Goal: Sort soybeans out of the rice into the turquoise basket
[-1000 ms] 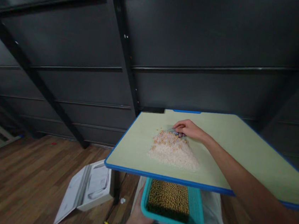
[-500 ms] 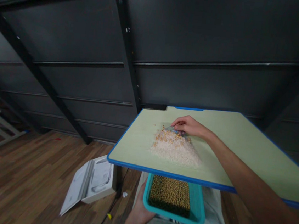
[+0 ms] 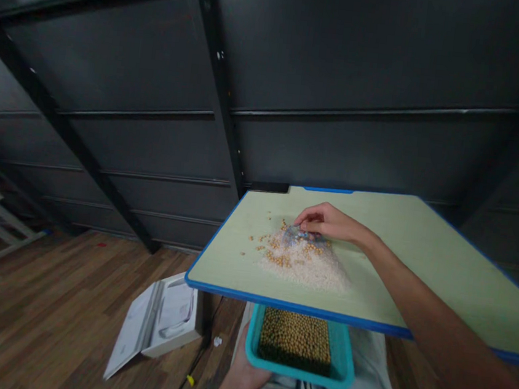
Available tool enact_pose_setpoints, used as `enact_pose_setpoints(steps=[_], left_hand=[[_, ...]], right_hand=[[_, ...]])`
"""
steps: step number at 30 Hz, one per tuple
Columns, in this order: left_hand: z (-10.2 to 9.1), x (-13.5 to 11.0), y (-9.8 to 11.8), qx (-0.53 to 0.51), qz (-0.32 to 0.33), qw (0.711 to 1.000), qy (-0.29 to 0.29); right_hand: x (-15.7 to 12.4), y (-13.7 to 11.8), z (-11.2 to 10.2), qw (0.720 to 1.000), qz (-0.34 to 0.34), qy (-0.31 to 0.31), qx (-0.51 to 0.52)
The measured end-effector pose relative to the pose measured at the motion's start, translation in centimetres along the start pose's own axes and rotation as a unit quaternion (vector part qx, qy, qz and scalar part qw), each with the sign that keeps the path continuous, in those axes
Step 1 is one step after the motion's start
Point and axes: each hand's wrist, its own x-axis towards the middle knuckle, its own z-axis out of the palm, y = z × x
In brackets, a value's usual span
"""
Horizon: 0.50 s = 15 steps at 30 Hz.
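1. Right fingers of the right hand point(image 3: 328, 221) pinch clear plastic point(image 3: 290, 235) on the grain pile point(image 3: 314, 269); tabletop point(image 3: 424, 255) extends well rightward.
2. Left hand point(image 3: 248, 368) grips the teal basket point(image 3: 343, 358) below the near blue edge point(image 3: 294, 307).

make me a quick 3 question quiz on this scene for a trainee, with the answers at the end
1. Seen from the head camera, where is the teal basket relative to the table?
a) on top of it
b) beyond its far edge
c) below its near edge

2. True or false: the white box stands open.

3. Short answer: what does each hand hold?

Key
1. c
2. True
3. The right hand pinches a see-through piece, probably plastic, at a pile of white grains mixed with yellow beans; the left hand holds the side of the teal basket.
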Motion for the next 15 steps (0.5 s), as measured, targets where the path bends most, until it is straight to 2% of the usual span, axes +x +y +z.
enact_pose_setpoints(steps=[6,9,12,15], left_hand=[[-1.3,0.5,-0.6,0.013,-0.009,1.000,-0.002],[-1.4,0.7,-0.6,0.002,-0.034,0.999,0.002],[-1.0,0.8,-0.5,-0.011,-0.045,0.999,-0.001],[-0.6,0.8,-0.4,-0.027,-0.047,0.999,-0.009]], right_hand=[[-0.3,-1.0,0.2,1.000,0.005,-0.019,0.005],[-0.4,-1.2,0.2,1.000,0.000,-0.020,0.009],[-0.4,-1.1,0.1,1.000,-0.015,-0.003,0.005],[-0.1,-0.9,0.2,0.998,-0.028,0.044,-0.029]])
